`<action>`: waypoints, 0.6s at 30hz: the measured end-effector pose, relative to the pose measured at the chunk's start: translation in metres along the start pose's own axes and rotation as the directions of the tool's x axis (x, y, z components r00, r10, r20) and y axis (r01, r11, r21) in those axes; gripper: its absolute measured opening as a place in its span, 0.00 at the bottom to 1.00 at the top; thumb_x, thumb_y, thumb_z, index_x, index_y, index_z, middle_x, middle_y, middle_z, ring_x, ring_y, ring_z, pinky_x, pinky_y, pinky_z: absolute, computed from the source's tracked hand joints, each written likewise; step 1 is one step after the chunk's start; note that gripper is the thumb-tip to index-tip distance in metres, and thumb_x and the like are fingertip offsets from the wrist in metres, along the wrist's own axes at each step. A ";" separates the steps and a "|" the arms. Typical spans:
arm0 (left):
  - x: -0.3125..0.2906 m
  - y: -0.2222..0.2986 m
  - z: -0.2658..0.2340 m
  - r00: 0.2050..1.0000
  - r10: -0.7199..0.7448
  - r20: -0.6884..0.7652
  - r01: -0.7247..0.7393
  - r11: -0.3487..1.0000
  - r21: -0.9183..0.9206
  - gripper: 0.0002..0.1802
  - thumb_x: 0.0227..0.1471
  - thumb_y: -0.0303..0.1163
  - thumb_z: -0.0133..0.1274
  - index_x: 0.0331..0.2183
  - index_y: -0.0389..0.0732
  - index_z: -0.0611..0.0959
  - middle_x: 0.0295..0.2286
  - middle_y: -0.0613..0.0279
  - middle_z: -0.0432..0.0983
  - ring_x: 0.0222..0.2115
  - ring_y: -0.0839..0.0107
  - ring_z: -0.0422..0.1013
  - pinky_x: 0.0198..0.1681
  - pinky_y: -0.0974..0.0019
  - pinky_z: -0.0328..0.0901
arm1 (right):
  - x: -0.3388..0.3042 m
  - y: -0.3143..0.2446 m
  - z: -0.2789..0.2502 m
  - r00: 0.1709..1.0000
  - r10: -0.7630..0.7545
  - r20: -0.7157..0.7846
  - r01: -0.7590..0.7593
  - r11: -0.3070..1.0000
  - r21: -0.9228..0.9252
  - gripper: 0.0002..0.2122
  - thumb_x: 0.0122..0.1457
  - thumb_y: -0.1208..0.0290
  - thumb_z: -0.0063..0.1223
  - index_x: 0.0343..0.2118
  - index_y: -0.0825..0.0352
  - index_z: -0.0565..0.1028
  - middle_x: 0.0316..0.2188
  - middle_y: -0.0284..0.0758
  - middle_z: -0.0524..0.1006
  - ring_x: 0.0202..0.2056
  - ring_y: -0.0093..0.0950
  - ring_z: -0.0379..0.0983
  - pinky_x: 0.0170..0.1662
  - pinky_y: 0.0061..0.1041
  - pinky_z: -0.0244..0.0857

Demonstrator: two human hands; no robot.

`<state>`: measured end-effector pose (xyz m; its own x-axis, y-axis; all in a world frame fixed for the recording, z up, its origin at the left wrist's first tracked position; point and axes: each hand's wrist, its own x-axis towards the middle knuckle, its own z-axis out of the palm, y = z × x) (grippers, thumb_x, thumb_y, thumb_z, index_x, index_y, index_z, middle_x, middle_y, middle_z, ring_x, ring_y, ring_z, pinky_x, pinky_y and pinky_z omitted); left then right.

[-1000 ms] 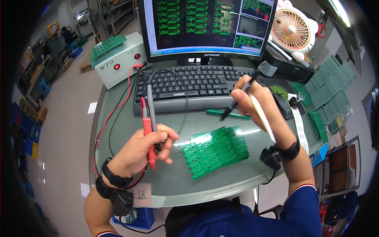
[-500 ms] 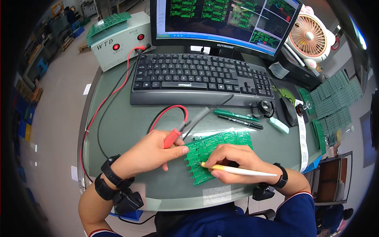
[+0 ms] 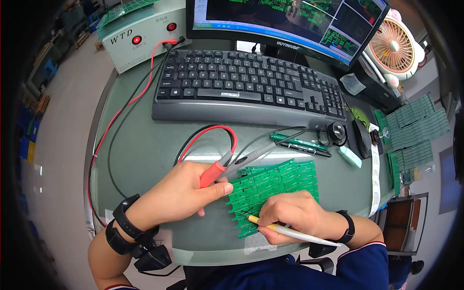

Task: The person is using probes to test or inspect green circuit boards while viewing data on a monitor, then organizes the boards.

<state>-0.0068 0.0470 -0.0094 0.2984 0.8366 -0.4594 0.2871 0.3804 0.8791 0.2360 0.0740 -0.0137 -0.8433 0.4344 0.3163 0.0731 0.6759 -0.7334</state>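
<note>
Leaning in since a second ago, the view now sits close over the green circuit board panel, and the right hand, which was raised near the keyboard then, has come down onto the panel's near edge. Its fingers are clamped around a white and yellow pen whose tip touches the board just left of them, where dark strokes show; judging by this, marking is under way. The pen's long axis runs from that tip rightward and slightly toward the person. The left hand has fingers closed on red and grey test probes, which point up and right, away from the fingers, over the panel's far corner on the counter.
</note>
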 end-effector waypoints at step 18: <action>-0.001 0.006 0.005 0.999 0.020 -0.038 -0.022 0.998 -0.061 0.12 0.53 0.35 0.56 0.28 0.34 0.78 0.18 0.71 0.67 0.17 0.82 0.65 0.18 0.75 0.64 | 0.001 -0.002 -0.002 0.998 -0.037 -0.051 0.036 0.999 -0.010 0.09 0.42 0.81 0.53 0.23 0.64 0.64 0.17 0.32 0.66 0.17 0.31 0.67 0.18 0.29 0.59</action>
<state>-0.0009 0.0466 -0.0046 0.2690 0.8585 -0.4367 0.2242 0.3851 0.8952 0.2362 0.0740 -0.0111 -0.8173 0.4390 0.3731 0.0477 0.6969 -0.7156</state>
